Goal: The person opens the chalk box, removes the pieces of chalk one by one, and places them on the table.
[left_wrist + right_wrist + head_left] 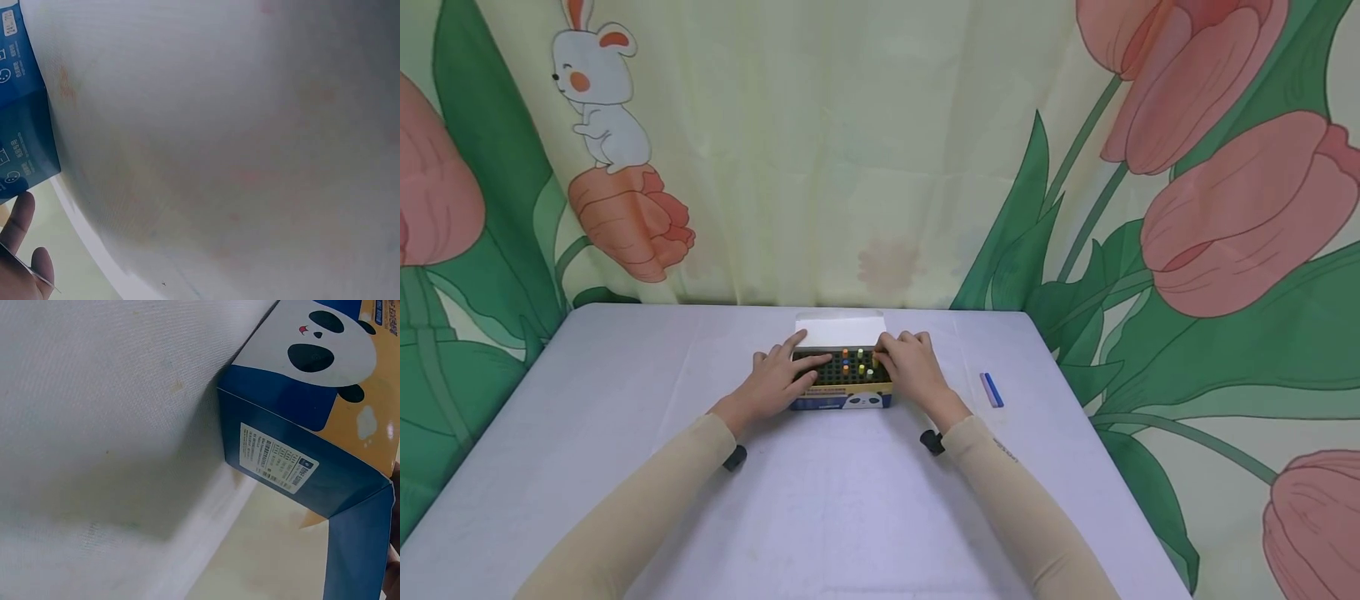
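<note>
A blue and yellow box with a panda face [865,401] stands on the table, its white-lined lid flap [841,331] raised at the back. Inside is a dark rack [825,375] with rows of holes, where several coloured markers [846,369] stand upright. My right hand [917,367] is at the box's right end, thumb and fingertips pinching an orange marker [876,360]. Over the left end, my left hand [769,382] spreads its fingers across the rack and touches the box. The left wrist view shows the box's blue end [28,134] beside two fingertips.
A blue marker [993,390] and a pinkish-purple marker [986,390] lie side by side on the table to the right of the box. White cloth covers the table [835,500]. Behind it hangs a curtain [880,150] printed with tulips and a rabbit.
</note>
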Action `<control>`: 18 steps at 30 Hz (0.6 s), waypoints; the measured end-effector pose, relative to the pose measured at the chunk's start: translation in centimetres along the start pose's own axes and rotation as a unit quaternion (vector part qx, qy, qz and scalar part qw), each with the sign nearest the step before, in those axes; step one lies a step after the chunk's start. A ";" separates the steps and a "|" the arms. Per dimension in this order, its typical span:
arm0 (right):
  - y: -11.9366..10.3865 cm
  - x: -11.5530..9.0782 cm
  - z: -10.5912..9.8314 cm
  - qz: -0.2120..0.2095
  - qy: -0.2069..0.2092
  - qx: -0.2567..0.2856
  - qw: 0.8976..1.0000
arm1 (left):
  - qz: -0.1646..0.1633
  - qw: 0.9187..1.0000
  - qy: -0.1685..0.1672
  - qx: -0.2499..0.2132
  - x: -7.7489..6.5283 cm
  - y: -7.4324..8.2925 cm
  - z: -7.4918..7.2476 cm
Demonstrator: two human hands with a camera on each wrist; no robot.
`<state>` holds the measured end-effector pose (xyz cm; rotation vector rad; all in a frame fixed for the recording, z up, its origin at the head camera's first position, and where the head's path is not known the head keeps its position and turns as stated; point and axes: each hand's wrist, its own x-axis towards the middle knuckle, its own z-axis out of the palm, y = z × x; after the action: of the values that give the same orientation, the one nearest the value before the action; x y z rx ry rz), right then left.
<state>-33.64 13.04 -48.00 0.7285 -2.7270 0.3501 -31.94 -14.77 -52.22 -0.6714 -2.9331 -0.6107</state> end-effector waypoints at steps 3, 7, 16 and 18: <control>-0.2 0.0 -0.1 0.008 -0.004 -0.005 1.000 | 0.001 1.000 -0.003 0.002 0.0 0.0 0.0; -0.4 0.1 -0.4 0.012 -0.011 -0.009 1.000 | 0.001 1.000 -0.005 0.003 0.0 0.0 -0.1; -0.5 0.5 -0.5 0.008 -0.015 -0.008 1.000 | 0.004 1.000 -0.005 0.001 0.0 -0.2 0.0; -0.5 0.6 -0.4 0.008 -0.009 -0.005 1.000 | 0.004 1.000 -0.006 -0.001 0.0 -0.3 0.1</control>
<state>-33.78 12.52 -47.31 0.7111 -2.7513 0.3360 -32.03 -14.97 -52.43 -0.6889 -2.9391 -0.6097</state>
